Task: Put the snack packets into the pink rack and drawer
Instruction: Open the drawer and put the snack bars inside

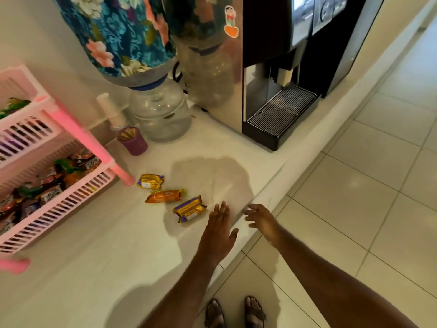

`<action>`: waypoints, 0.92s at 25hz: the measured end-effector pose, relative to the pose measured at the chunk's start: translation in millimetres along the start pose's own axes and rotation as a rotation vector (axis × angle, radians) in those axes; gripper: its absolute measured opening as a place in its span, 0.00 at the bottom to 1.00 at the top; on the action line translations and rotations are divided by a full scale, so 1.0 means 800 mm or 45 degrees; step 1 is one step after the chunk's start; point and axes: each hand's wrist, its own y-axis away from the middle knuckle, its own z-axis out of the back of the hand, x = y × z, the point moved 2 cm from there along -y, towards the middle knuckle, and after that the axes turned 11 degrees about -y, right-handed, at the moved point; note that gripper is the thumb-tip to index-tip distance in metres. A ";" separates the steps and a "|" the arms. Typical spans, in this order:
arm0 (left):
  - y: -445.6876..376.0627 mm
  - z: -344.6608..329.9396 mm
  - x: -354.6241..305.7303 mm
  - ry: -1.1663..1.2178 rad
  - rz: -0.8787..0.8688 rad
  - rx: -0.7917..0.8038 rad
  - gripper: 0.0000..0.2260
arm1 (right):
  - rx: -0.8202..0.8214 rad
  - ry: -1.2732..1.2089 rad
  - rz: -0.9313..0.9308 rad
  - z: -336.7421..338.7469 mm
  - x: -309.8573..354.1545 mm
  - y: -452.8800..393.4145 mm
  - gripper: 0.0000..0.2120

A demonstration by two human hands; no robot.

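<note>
Three snack packets lie in a diagonal row on the white counter: a yellow-and-purple packet (pixel 150 181) nearest the rack, an orange packet (pixel 164 196) in the middle, and another yellow-and-purple packet (pixel 190 208) nearest me. The pink rack (pixel 71 129) stands at the left; its lower shelf (pixel 59 204) holds several packets, and the upper shelf shows a green one. My left hand (pixel 218 229) hovers open, fingers spread, just right of the nearest packet without touching it. My right hand (pixel 261 220) is open over the counter's front edge.
A purple cup (pixel 133 140) holding sticks stands behind the packets. Two water bottles, one under a floral cover (pixel 118 36), and a black coffee machine (pixel 283 91) occupy the back. The counter edge (pixel 272 192) drops to a tiled floor on the right.
</note>
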 end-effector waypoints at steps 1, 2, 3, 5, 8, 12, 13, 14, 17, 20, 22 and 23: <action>0.002 -0.005 0.000 0.007 0.005 0.017 0.33 | 0.004 -0.090 -0.038 -0.005 -0.001 -0.001 0.10; 0.004 -0.010 0.001 0.006 0.003 0.037 0.34 | -0.009 -0.155 -0.053 -0.009 -0.003 -0.002 0.09; 0.006 -0.015 0.002 0.002 0.001 0.050 0.34 | -0.032 -0.183 -0.052 -0.012 -0.005 -0.004 0.09; 0.009 -0.019 0.004 -0.002 -0.008 0.060 0.34 | -0.026 -0.282 -0.071 -0.017 -0.012 -0.006 0.09; 0.009 -0.022 0.006 0.010 -0.022 0.063 0.34 | 0.033 -0.332 -0.070 -0.018 -0.019 -0.009 0.10; 0.007 -0.025 0.007 0.038 -0.011 0.061 0.30 | -0.001 -0.143 -0.090 -0.010 -0.024 -0.012 0.14; 0.006 -0.025 0.007 0.055 -0.004 0.062 0.29 | -0.019 -0.118 -0.101 -0.005 -0.025 -0.010 0.13; 0.005 -0.025 0.006 0.072 0.006 0.067 0.29 | -0.038 -0.125 -0.111 0.002 -0.027 -0.008 0.12; 0.003 -0.026 0.007 0.090 0.018 0.067 0.28 | -0.106 -0.186 -0.145 0.025 -0.033 0.006 0.05; 0.003 -0.029 0.007 0.112 0.029 0.048 0.27 | -0.219 -0.023 -0.152 0.051 -0.041 0.021 0.12; 0.002 -0.029 0.005 0.120 0.033 0.033 0.26 | -0.310 0.005 -0.132 0.069 -0.046 0.031 0.17; 0.002 -0.030 0.004 0.119 0.034 0.021 0.26 | -0.333 -0.023 -0.113 0.077 -0.047 0.036 0.17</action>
